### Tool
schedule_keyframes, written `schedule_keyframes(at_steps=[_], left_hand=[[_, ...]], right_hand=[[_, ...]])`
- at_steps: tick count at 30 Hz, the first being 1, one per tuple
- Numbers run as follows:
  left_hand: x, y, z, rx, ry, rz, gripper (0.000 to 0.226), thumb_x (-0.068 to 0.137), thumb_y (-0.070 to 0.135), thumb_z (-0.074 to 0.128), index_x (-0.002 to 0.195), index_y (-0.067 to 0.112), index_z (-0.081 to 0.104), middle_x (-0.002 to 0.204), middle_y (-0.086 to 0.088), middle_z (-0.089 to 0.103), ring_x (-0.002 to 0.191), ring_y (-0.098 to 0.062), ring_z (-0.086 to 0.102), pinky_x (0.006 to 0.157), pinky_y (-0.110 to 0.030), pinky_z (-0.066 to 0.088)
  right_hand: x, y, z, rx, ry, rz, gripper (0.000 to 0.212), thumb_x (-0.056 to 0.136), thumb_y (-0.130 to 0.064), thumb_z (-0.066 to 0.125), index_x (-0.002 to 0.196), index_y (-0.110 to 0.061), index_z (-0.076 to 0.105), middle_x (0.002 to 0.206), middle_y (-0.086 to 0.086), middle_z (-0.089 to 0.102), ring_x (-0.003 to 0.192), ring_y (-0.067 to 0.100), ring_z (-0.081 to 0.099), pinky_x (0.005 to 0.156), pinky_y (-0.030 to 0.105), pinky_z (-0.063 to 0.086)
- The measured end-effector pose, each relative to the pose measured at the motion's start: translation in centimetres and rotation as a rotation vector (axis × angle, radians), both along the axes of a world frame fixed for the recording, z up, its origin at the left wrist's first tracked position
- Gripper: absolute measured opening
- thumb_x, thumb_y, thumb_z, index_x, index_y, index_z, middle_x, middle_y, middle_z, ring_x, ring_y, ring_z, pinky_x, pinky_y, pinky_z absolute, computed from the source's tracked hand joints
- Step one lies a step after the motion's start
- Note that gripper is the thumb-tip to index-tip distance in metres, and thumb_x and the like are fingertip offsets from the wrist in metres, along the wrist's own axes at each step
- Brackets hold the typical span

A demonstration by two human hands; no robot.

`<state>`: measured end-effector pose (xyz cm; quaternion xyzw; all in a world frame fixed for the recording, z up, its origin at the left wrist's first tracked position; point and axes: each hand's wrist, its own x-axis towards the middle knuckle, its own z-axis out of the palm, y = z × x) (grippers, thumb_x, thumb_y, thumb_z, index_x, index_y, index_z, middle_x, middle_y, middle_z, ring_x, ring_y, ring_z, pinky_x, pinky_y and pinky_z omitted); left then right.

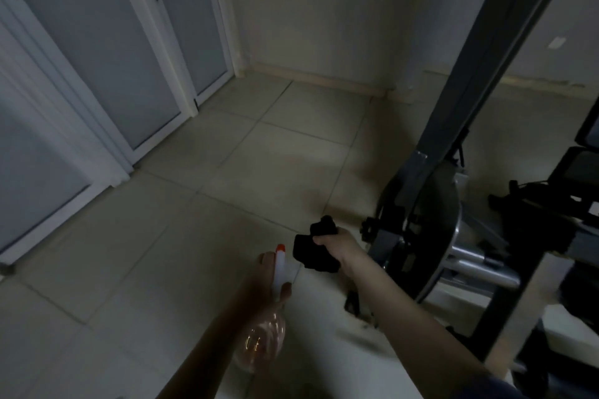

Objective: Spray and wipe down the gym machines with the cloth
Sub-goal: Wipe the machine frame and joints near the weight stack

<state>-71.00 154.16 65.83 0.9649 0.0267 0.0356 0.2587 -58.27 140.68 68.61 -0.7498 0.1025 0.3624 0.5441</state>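
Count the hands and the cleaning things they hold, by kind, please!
Hands: 2, left hand and right hand
Clear plastic spray bottle with white head and orange nozzle: 1
Crumpled black cloth: 1
Total: 4

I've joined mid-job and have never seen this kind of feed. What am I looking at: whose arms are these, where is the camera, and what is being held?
This is one picture from a wide-angle camera worn on a person's head, looking forward and down. There is no robot, and the bare arms are that person's. The left hand grips a clear spray bottle with a white head and an orange tip. The right hand holds a bunched black cloth near the gym machine, a grey slanted frame with a metal wheel. Below is a pale tiled floor, with white-framed doors on the left.
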Motion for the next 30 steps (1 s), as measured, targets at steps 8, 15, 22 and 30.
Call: schedule_keyframes(at_steps=[8, 15, 22, 30], left_hand=[[10.2, 9.1, 3.1, -0.033, -0.02, 0.125, 0.067, 0.093, 0.033, 0.046, 0.148, 0.004, 0.021, 0.13, -0.005, 0.046, 0.116, -0.011, 0.046, 0.086, -0.012, 0.034], [20.6, 19.6, 6.7, -0.548, -0.061, 0.006, 0.016, 0.075, 0.026, 0.058, 0.09, 0.022, 0.057, 0.075, 0.014, 0.053, 0.069, 0.001, 0.054, 0.072, -0.019, 0.041], [31.3, 23.9, 9.2, -0.635, 0.052, -0.108, 0.016, 0.088, 0.021, 0.056, 0.076, 0.011, 0.054, 0.069, -0.005, 0.051, 0.066, -0.013, 0.053, 0.07, -0.027, 0.042], [50.5, 24.6, 7.7, -0.566, 0.198, -0.346, 0.003, 0.09, 0.024, 0.053, 0.091, 0.024, 0.05, 0.09, -0.007, 0.058, 0.085, -0.016, 0.058, 0.074, -0.019, 0.043]], right_hand=[[10.7, 9.1, 3.1, 0.006, -0.061, -0.12, 0.044, 0.09, -0.013, 0.061, 0.127, 0.005, 0.046, 0.121, 0.025, 0.057, 0.107, 0.036, 0.06, 0.084, 0.036, 0.051], [19.0, 17.2, 5.9, 0.105, -0.057, -0.284, 0.039, 0.093, -0.015, 0.056, 0.125, 0.006, 0.048, 0.114, 0.026, 0.061, 0.101, 0.037, 0.063, 0.087, 0.045, 0.052], [26.1, 18.4, 7.3, 0.165, -0.033, -0.438, 0.041, 0.098, -0.011, 0.046, 0.132, 0.01, 0.037, 0.099, 0.021, 0.058, 0.104, 0.042, 0.058, 0.078, 0.046, 0.051], [42.5, 18.1, 4.4, 0.216, -0.019, -0.742, 0.051, 0.098, -0.013, 0.049, 0.14, 0.006, 0.029, 0.124, 0.027, 0.051, 0.108, 0.041, 0.057, 0.08, 0.045, 0.05]])
